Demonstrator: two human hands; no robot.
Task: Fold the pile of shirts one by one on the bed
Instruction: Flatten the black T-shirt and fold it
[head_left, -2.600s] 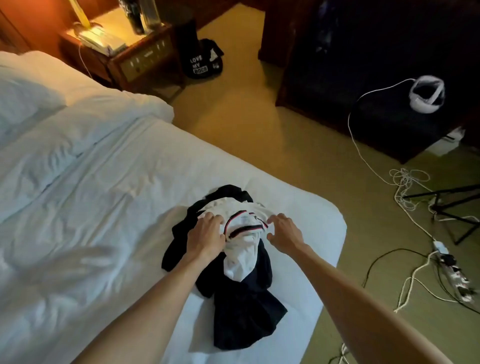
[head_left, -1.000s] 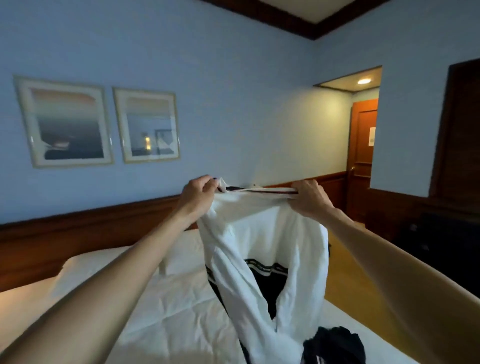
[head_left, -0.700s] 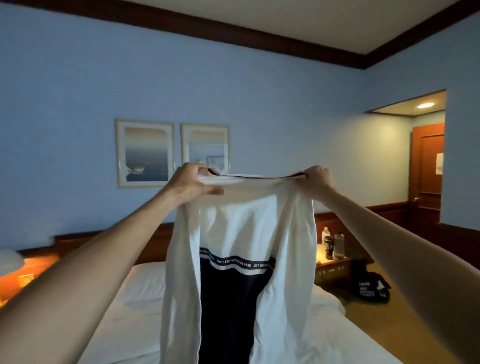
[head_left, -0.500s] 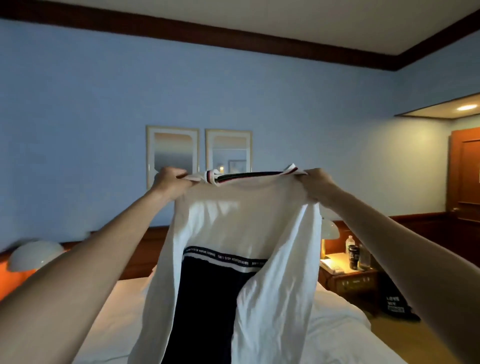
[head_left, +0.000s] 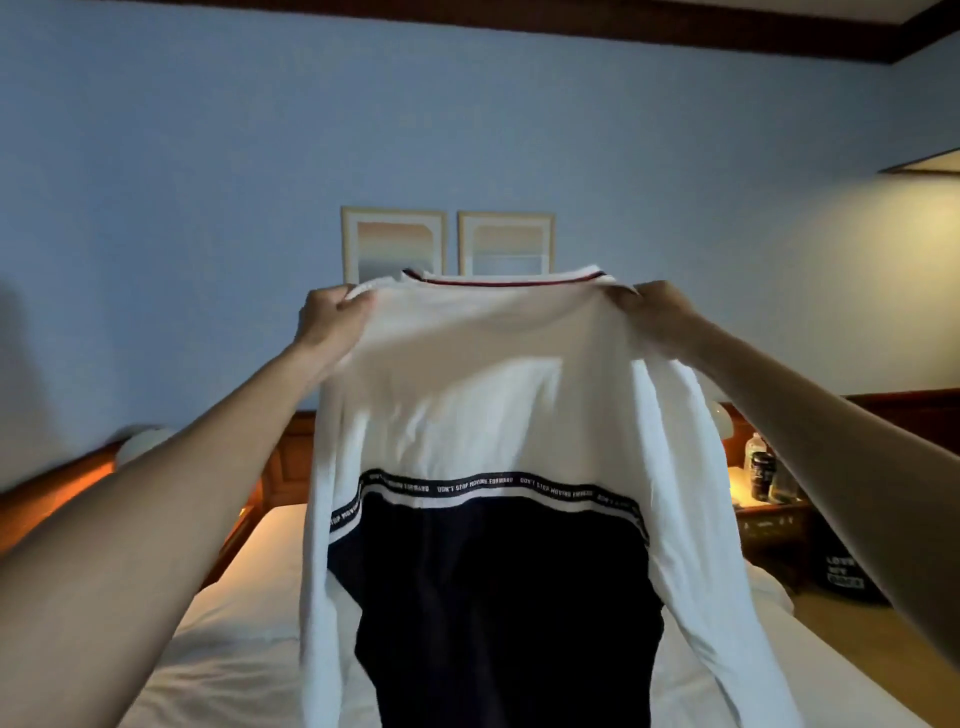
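A white long-sleeved shirt with a dark navy lower panel hangs upright in the air above the white-sheeted bed, its long axis running top to bottom. The striped collar is at the top, facing the far wall, and the hem drops toward the near edge of the view. A dark band of small white lettering crosses it side to side where the white cloth meets the navy.

The left hand grips the left shoulder of the shirt with its fingers curled over the cloth. The right hand pinches the right shoulder in the same way. Both arms reach forward and the shoulders are pulled well apart, so the upper back lies spread and nearly flat.

The two sleeves fall down the left and right sides. The hem and the sleeve ends are cut off by the bottom edge. The shirt hides the middle of the bed and most of the wooden headboard.

Two framed pictures hang on the blue wall beyond the collar. To the far right, bottles stand on a lit wooden nightstand, and their labels are too small to read.
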